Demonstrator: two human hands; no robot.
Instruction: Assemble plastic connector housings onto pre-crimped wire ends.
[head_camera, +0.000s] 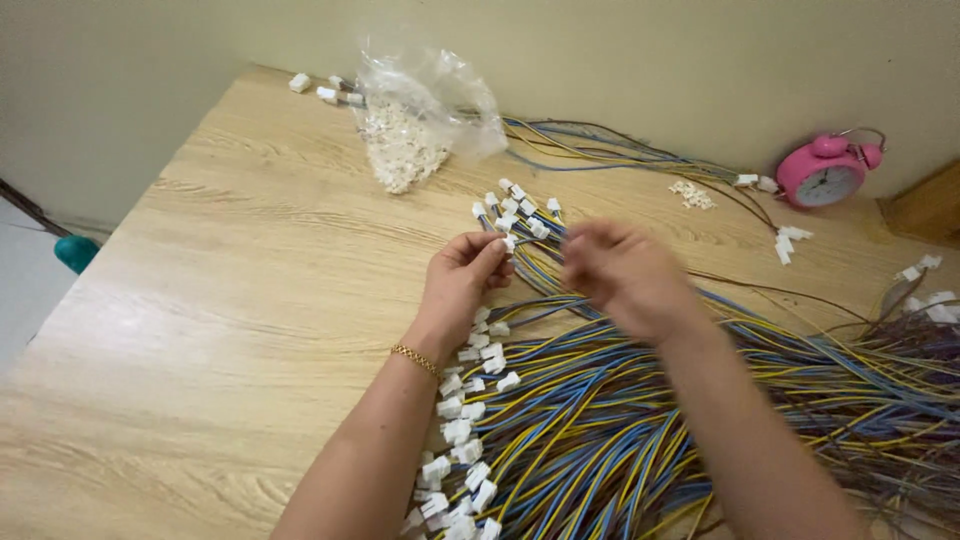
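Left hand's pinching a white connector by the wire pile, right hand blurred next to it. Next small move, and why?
Probably bring the right hand in to meet the white connector that the left hand pinches. The left grip looks closed on it, the wire bundle trails under both hands, and the right hand is blurred, so what it holds is unclear.

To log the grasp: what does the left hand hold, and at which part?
The left hand pinches a white connector at a wire's end; the blurred right hand cannot be judged.

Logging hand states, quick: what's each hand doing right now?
Left hand: closed, pinching a white connector on a wire end.
Right hand: motion-blurred, fingers curled; grip cannot be told.
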